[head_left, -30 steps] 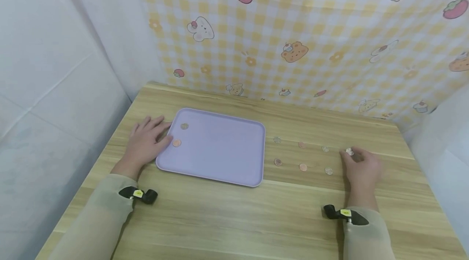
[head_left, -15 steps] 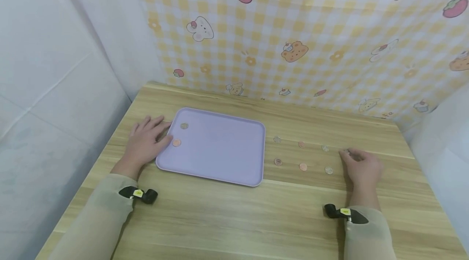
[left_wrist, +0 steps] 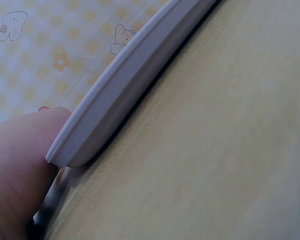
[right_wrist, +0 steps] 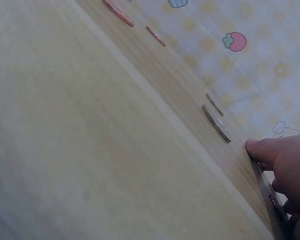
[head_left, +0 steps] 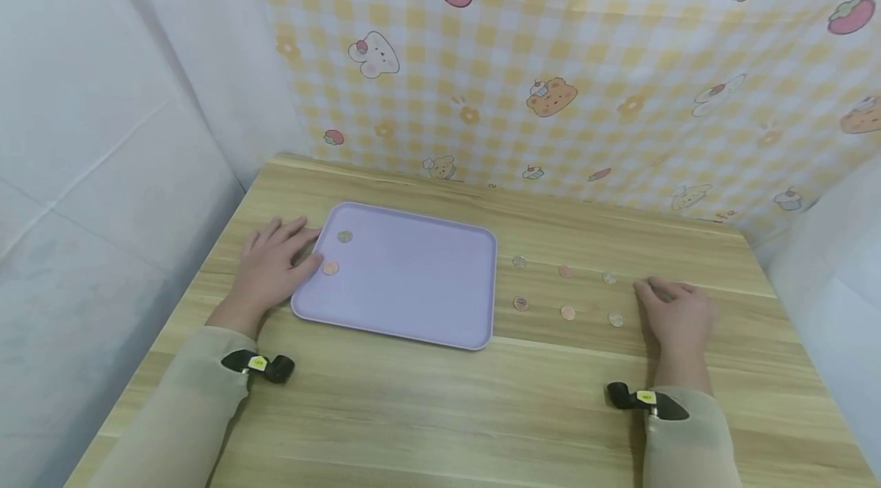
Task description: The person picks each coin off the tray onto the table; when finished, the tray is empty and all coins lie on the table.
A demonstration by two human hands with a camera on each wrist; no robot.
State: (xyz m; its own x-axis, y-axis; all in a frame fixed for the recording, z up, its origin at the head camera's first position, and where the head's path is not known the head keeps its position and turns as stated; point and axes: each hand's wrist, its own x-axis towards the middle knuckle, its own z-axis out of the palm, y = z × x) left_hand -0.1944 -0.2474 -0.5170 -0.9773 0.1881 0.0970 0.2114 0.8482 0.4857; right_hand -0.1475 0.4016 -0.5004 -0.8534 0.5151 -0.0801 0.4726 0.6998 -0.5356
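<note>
At the left of the head view, the left hand [head_left: 271, 268] has its fingers spread, the thumb touching the edge of the lilac tray [head_left: 413, 337]. A silvery coin [head_left: 345, 236] and a copper coin [head_left: 330, 268] lie near the tray's left side. The right hand [head_left: 681, 320] is low over the table at the right, thumb and fingers curled in at a coin that they hide. In the right wrist view, the right hand [right_wrist: 292, 172] has its thumb tip beside a silvery coin [right_wrist: 216, 123].
Between tray and right hand several coins lie flat in two rows, among them a silvery coin [head_left: 616, 320], a copper coin [head_left: 567, 313] and a darker coin [head_left: 521, 304]. A checked yellow cloth [head_left: 468, 52] hangs behind the wooden table [head_left: 427, 411].
The coin that showed between the right thumb and index finger is now covered by the fingers, which have closed in slightly. The left hand and tray have stayed in place.
</note>
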